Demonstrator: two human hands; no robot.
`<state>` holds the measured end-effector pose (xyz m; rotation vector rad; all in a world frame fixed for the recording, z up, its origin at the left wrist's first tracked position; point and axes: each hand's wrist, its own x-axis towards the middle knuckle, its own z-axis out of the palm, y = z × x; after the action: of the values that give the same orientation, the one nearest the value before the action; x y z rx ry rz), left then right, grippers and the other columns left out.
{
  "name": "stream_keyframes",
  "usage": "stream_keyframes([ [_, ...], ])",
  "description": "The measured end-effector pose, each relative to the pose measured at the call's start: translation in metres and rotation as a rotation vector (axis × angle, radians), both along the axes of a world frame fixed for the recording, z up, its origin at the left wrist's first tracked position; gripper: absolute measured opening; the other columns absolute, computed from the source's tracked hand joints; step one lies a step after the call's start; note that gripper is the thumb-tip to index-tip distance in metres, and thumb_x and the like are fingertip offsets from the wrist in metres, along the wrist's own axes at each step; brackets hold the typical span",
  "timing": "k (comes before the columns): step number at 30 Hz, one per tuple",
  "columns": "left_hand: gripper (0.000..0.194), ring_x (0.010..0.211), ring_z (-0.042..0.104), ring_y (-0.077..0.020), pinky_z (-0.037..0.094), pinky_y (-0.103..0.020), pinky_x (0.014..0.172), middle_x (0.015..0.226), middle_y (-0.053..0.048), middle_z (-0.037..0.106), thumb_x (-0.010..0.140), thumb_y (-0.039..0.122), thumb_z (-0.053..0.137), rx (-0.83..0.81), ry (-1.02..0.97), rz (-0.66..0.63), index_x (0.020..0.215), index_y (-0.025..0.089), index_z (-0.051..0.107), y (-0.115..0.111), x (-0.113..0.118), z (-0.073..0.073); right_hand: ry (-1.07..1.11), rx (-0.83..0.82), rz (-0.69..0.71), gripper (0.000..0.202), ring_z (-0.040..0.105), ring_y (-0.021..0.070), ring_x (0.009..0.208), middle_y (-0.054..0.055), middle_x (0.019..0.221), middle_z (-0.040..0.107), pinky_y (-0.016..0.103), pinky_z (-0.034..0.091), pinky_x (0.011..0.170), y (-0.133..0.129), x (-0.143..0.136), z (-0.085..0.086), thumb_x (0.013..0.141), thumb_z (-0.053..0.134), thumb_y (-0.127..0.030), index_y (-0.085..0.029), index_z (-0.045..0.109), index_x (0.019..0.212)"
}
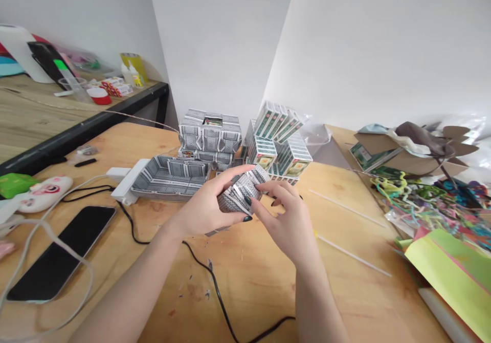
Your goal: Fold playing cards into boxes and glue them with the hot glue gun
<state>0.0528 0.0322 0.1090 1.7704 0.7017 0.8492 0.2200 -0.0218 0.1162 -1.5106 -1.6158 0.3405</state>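
A small grey-and-white patterned paper piece (242, 188) is held above the wooden table (261, 292), in the middle of the view. My left hand (209, 202) wraps round it from the left, thumb and fingers on opposite sides. From the right, my right hand (286, 215) pinches its edge between thumb and forefinger. Behind my left hand sits an open tray (169, 184) with the same pattern. A patterned stacked structure (210, 133) stands farther back. Beside it, to the right, are stacks of green-and-white boxes (282, 143).
A black phone (63, 253) and cables lie at the left, with a power strip (128, 181) beside the tray. Two thin white sticks (353, 256) lie right of my hands. Colourful pipe cleaners (425, 194), yellow-green paper (452, 266) and a cardboard box (406, 153) are farther right.
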Motion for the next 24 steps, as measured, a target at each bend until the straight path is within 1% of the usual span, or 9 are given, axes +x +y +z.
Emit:
stream_keyframes([
  [3,0.075,0.071,0.058,-0.0133,0.049,-0.022,0.057,0.101,-0.002,0.061,0.069,0.015,0.066,-0.023,0.012,-0.004,0.135,0.033,0.036,0.000,0.002,-0.002,0.024,-0.011,0.022,0.011,0.057,0.0178,0.079,0.005,0.088,0.063,0.030,0.048,0.065,0.003,0.001,0.000,0.077,0.061,-0.027,-0.022,0.064,0.086],
  [5,0.076,0.066,0.056,-0.0119,0.048,-0.021,0.056,0.088,0.000,0.060,0.069,0.015,0.066,-0.029,0.023,-0.005,0.136,0.032,0.035,0.000,0.002,-0.003,0.021,-0.003,0.033,0.008,0.056,0.0172,0.077,0.004,0.085,0.063,0.030,0.047,0.066,0.005,0.001,-0.001,0.077,0.061,-0.025,-0.021,0.063,0.084],
  [7,0.075,0.065,0.055,-0.0115,0.047,-0.021,0.055,0.085,0.001,0.059,0.069,0.014,0.065,-0.032,0.041,-0.011,0.136,0.032,0.035,0.000,0.003,-0.003,0.004,0.000,0.032,0.007,0.055,0.0173,0.078,0.004,0.083,0.063,0.030,0.047,0.068,0.007,0.000,-0.002,0.076,0.060,-0.023,-0.021,0.062,0.083],
  [9,0.074,0.069,0.057,-0.0127,0.048,-0.021,0.057,0.090,0.000,0.061,0.069,0.014,0.065,-0.023,0.051,-0.015,0.135,0.031,0.036,0.000,0.003,-0.002,-0.015,-0.003,0.034,0.005,0.055,0.0174,0.077,0.004,0.082,0.062,0.031,0.046,0.070,0.007,0.000,-0.003,0.077,0.059,-0.022,-0.021,0.061,0.081],
  [14,0.072,0.093,0.061,-0.0206,0.052,-0.026,0.069,0.120,-0.005,0.058,0.068,0.015,0.066,0.007,0.085,-0.003,0.134,0.029,0.040,0.000,0.001,0.001,-0.067,0.022,0.016,0.004,0.055,0.0182,0.079,0.004,0.082,0.062,0.032,0.046,0.073,0.005,-0.002,-0.003,0.076,0.057,-0.020,-0.021,0.058,0.079],
  [16,0.070,0.102,0.059,-0.0238,0.052,-0.030,0.078,0.126,-0.005,0.056,0.069,0.017,0.066,0.025,0.112,0.001,0.133,0.029,0.041,0.001,0.000,0.001,-0.066,0.024,0.014,0.004,0.055,0.0183,0.080,0.004,0.082,0.061,0.032,0.046,0.073,0.006,-0.001,-0.004,0.077,0.056,-0.020,-0.021,0.057,0.081],
  [19,0.062,0.116,0.052,-0.0252,0.046,-0.035,0.094,0.130,-0.004,0.053,0.071,0.019,0.066,0.093,0.121,0.025,0.129,0.027,0.047,0.002,0.000,0.000,0.000,0.004,0.053,0.007,0.056,0.0160,0.075,0.005,0.087,0.060,0.030,0.048,0.069,0.011,0.002,-0.008,0.079,0.055,-0.021,-0.020,0.058,0.085],
  [22,0.054,0.115,0.053,-0.0234,0.044,-0.034,0.097,0.128,-0.004,0.055,0.072,0.017,0.065,0.114,0.072,0.084,0.124,0.026,0.052,0.001,0.002,0.000,0.092,0.012,0.086,0.012,0.057,0.0142,0.075,0.004,0.092,0.059,0.028,0.051,0.068,0.014,0.004,-0.010,0.081,0.053,-0.022,-0.021,0.059,0.092],
  [24,0.051,0.108,0.058,-0.0223,0.048,-0.033,0.091,0.122,-0.005,0.060,0.072,0.019,0.066,0.056,0.002,0.147,0.121,0.024,0.054,-0.001,0.003,0.002,0.148,0.062,0.087,0.016,0.058,0.0146,0.081,0.005,0.095,0.058,0.028,0.052,0.071,0.013,0.004,-0.008,0.083,0.053,-0.022,-0.023,0.059,0.097],
])
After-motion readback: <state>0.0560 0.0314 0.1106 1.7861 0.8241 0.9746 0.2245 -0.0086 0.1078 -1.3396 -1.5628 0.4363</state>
